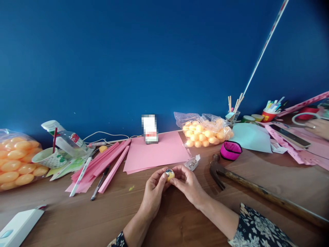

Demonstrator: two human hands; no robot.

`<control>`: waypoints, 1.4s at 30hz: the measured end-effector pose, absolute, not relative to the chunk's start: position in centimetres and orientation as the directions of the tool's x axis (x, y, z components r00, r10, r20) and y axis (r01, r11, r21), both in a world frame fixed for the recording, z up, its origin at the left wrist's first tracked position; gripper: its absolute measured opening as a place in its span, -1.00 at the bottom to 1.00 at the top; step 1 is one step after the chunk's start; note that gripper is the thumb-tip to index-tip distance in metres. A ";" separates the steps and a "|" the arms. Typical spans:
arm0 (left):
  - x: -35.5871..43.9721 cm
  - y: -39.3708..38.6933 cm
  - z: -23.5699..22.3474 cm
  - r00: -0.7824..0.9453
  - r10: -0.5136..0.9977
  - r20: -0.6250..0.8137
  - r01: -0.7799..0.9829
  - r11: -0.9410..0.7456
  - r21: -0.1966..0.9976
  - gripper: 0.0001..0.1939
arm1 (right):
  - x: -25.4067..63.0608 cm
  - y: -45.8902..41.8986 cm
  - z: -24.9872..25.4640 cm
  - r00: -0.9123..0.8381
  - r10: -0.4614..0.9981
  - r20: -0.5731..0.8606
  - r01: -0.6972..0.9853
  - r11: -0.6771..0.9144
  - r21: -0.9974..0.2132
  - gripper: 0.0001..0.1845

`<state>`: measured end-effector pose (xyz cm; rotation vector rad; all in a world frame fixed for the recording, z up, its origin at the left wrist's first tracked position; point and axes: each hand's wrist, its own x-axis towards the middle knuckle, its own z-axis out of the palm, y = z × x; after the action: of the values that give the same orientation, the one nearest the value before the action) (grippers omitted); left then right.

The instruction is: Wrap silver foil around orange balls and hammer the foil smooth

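Between the fingertips of both hands is a small yellow ball (170, 176) with a shiny silvery and dark patch on its top. My left hand (153, 187) pinches it from the left, thumb against its side. From the right, my right hand (188, 183) closes thumb and fingers on it. The ball is held just above the brown tabletop (177, 223); its underside is hidden. Just beyond my right fingers lies a small clear pack (191, 164) with tiny pieces inside. Behind the hands are pink paper sheets (156, 154).
A claw hammer (257, 187) and magenta band (231, 151) lie at right. Bags of orange balls (205, 132) stand behind and far left. Pink strips (102, 159), pens (81, 176), a paper cup (48, 157) and tilted bottle (66, 139) sit left. Another person's hand (320, 127) shows far right.
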<state>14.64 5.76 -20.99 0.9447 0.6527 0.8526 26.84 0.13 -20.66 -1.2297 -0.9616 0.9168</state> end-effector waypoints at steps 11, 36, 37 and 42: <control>14.4 6.2 -20.7 0.541 0.828 -0.148 -0.362 0.388 0.848 -0.62 | 26.8 -0.1 -20.7 0.322 0.932 0.163 0.082 0.144 -0.986 -0.75; 14.4 6.6 -21.1 0.504 0.847 -0.169 -0.482 0.438 0.759 -0.70 | 32.8 -4.4 -18.2 0.335 0.708 0.622 0.868 0.025 -0.496 -0.79; 14.4 6.6 -21.0 0.505 0.847 -0.167 -0.483 0.437 0.759 -0.70 | 33.4 -5.2 -18.4 0.310 0.710 0.633 0.904 -0.013 -0.428 -0.77; 14.5 6.4 -20.9 0.513 0.839 -0.179 -0.477 0.453 0.753 -0.64 | 37.3 -9.1 -19.7 0.269 0.784 0.559 0.963 -0.228 -0.144 -0.70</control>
<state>14.48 6.38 -20.86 0.7000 0.5923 0.8739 37.29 -9.09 -19.67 -2.0845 -1.5745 -0.5172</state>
